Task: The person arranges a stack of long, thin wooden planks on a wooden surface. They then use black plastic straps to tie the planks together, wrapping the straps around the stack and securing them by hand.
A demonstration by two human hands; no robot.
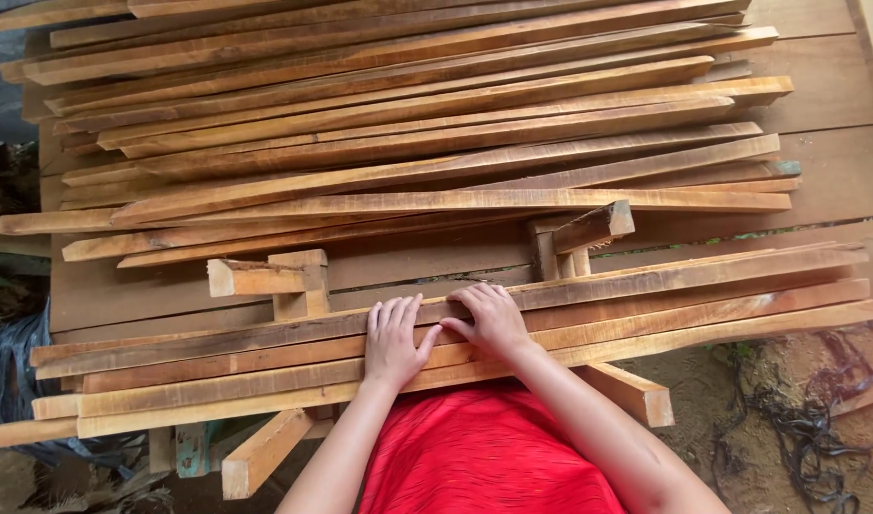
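Slats lie stacked near; your left hand and right hand press flat, fingers open. Rough edges risk splinters; loose stack could slide.

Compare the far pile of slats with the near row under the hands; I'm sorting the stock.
The far pile is large, many layers deep and fanned at angles; the near row is a few slats, roughly parallel. Both hands, left hand and right hand, rest flat on the near row; nothing touches the far pile. Both are rough-sawn brown wood.
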